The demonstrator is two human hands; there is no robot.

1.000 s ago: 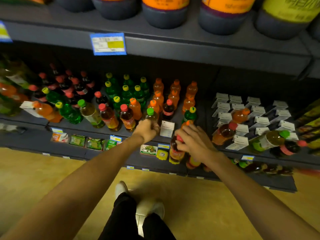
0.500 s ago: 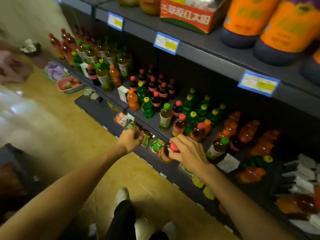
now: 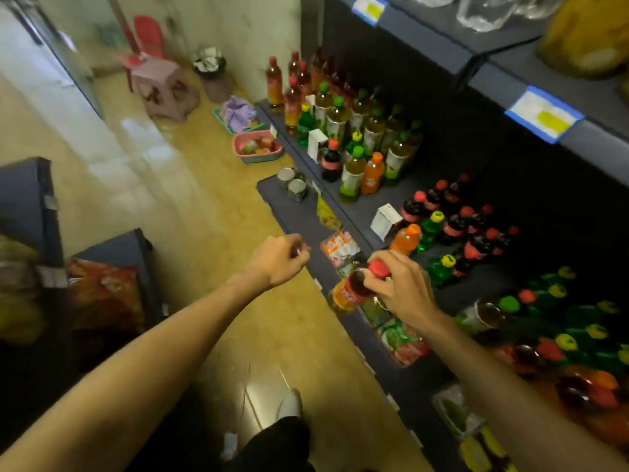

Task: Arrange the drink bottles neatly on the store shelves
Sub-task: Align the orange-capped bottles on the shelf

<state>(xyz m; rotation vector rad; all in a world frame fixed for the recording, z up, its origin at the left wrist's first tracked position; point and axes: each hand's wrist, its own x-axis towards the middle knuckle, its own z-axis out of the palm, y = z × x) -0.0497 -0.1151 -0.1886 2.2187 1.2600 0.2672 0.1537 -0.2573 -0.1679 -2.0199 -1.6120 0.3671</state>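
Bottle (image 3: 350,291) with a red cap sits tight in the right hand (image 3: 401,287), just by the shelf (image 3: 292,212). Left hand (image 3: 279,260) is curled up, holding nothing.

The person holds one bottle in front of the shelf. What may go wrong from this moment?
1. The right hand grips the red-capped bottle only near its cap, tilted, out in front of the shelf; it may slip and fall.
2. The orange bottle and green bottle stand close behind; pushing in may topple them.
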